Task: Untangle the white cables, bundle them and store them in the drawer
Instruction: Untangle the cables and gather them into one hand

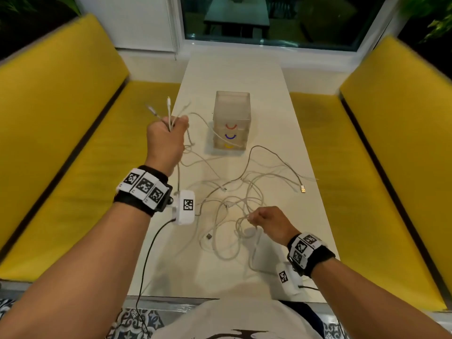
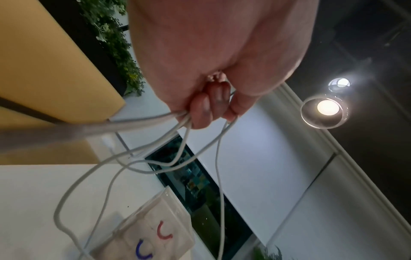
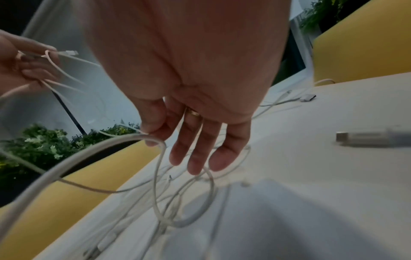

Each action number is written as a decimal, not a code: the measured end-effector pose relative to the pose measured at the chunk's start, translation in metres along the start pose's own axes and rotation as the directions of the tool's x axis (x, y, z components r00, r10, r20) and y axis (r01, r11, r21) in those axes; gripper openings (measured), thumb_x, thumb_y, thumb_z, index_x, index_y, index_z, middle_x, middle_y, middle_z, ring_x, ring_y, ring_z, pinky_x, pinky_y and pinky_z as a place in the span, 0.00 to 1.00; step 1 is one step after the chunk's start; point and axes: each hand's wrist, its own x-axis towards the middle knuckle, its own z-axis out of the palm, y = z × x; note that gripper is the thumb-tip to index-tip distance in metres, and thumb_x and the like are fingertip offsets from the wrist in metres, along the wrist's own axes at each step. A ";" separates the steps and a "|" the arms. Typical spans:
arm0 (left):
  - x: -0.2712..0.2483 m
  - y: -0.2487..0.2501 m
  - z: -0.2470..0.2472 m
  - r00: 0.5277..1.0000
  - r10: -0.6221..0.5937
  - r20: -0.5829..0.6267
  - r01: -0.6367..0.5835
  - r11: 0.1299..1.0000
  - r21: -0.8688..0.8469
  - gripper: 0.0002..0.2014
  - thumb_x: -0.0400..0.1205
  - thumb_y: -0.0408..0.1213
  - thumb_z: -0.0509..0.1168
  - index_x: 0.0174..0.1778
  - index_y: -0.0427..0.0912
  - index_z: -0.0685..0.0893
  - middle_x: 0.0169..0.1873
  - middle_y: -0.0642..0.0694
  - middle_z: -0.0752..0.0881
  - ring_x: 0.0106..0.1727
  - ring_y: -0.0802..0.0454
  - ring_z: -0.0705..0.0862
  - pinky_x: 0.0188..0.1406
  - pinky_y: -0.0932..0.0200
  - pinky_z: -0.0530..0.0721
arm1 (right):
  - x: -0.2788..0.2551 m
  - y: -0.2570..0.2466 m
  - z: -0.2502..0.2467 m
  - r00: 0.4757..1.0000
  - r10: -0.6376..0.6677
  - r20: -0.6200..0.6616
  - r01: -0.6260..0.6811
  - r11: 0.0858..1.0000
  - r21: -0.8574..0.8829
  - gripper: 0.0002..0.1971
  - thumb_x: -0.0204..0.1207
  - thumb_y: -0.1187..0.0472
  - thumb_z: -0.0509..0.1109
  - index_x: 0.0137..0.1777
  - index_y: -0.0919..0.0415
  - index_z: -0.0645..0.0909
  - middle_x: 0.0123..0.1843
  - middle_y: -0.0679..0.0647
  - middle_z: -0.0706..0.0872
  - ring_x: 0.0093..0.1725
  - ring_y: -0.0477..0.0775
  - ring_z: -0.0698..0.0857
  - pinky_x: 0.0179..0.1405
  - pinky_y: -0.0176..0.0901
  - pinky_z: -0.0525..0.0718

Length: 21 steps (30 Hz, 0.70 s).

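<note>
Several white cables [image 1: 234, 204] lie tangled on the white table [image 1: 288, 113]. My left hand [image 1: 171, 127] is raised over the table's left edge and grips a bunch of cable ends [image 1: 168, 105] that stick up out of the fist. In the left wrist view its curled fingers [image 2: 202, 109] clamp the strands [image 2: 155, 158], which hang down toward the table. My right hand [image 1: 250, 218] is low over the tangle; thumb and forefinger pinch one cable loop [image 3: 124, 140], the other fingers [image 3: 195, 158] straight. A translucent drawer unit [image 1: 231, 118] with red, blue and yellow handles stands mid-table, all drawers closed.
A loose USB plug [image 1: 302, 189] lies on the table to the right of the tangle, and another plug [image 1: 209, 236] near the front. Yellow benches [image 1: 61, 143] flank the table on both sides. A window [image 1: 269, 18] closes the far end.
</note>
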 end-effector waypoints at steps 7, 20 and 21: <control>-0.042 -0.019 0.032 0.970 -0.122 0.209 0.128 0.992 -0.011 0.15 0.84 0.40 0.71 0.41 0.30 0.83 0.22 0.45 0.70 0.21 0.51 0.66 0.22 0.60 0.67 | 0.001 -0.082 -0.005 0.975 -0.207 -0.081 0.219 0.955 0.198 0.20 0.77 0.55 0.78 0.68 0.51 0.82 0.59 0.51 0.89 0.53 0.47 0.88 0.46 0.33 0.84; -0.055 -0.013 0.034 0.882 -0.138 0.451 0.193 0.978 -0.077 0.17 0.90 0.41 0.61 0.42 0.34 0.85 0.20 0.51 0.65 0.20 0.55 0.62 0.19 0.63 0.65 | 0.006 -0.128 -0.014 0.975 -0.190 -0.113 0.217 0.923 0.318 0.08 0.81 0.67 0.68 0.39 0.61 0.80 0.44 0.64 0.91 0.29 0.57 0.82 0.23 0.43 0.69; -0.052 -0.012 0.032 0.892 -0.145 0.427 0.218 0.968 -0.127 0.18 0.91 0.41 0.60 0.38 0.37 0.82 0.19 0.52 0.65 0.19 0.56 0.61 0.18 0.64 0.64 | 0.007 -0.127 -0.022 0.975 -0.153 -0.162 0.200 0.921 0.335 0.08 0.80 0.68 0.65 0.39 0.62 0.78 0.43 0.65 0.91 0.26 0.57 0.81 0.21 0.43 0.68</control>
